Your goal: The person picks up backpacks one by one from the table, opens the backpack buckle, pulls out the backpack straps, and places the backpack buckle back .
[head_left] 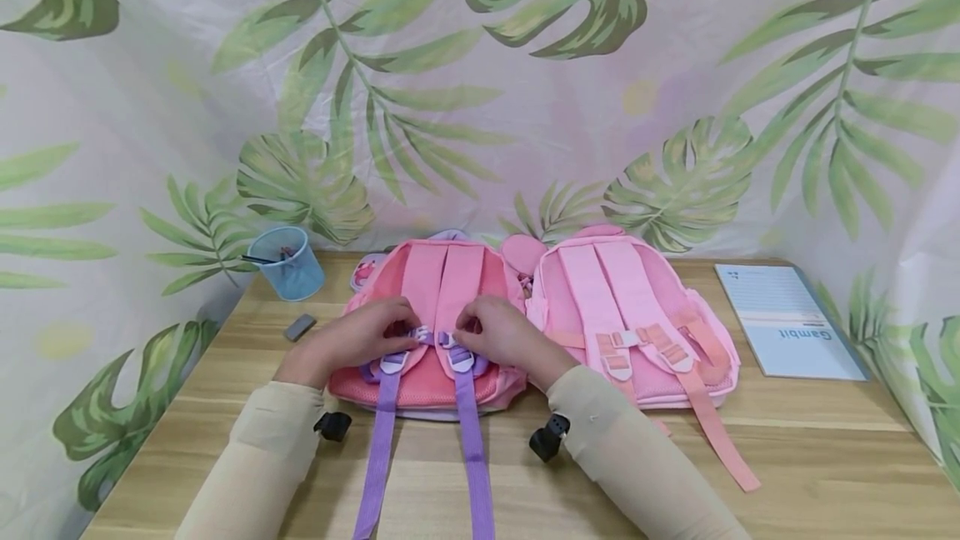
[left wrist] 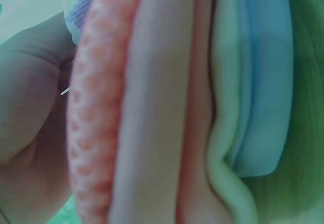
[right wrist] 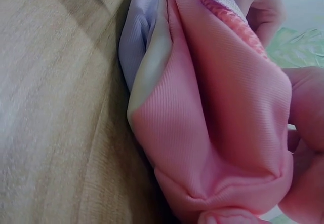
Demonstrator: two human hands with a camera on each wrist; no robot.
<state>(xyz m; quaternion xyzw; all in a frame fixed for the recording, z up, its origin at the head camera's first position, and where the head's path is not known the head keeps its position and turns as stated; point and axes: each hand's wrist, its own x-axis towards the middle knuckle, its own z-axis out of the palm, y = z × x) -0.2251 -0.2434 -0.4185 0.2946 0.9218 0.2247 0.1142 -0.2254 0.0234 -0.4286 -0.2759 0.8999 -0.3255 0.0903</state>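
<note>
A coral-pink backpack [head_left: 420,290] with purple webbing lies on the table, its shoulder straps facing up. My left hand [head_left: 367,330] pinches a white buckle piece [head_left: 421,332] on the purple chest strap, between the two shoulder straps. Just across from it, my right hand [head_left: 498,333] pinches the chest strap's other side, by a second white buckle piece [head_left: 447,339]. The two pieces sit close together. In the left wrist view, the backpack's mesh edge [left wrist: 98,107] covers part of the hand; in the right wrist view, its pink side pocket [right wrist: 228,122] hides most fingertips.
A lighter pink backpack [head_left: 577,307] with peach straps lies right beside the first. A blue mesh pen cup [head_left: 294,269] and a small grey eraser-like block [head_left: 300,327] are at the left. A light-blue Gambit notebook [head_left: 791,323] lies at the right. A leaf-print curtain surrounds the table.
</note>
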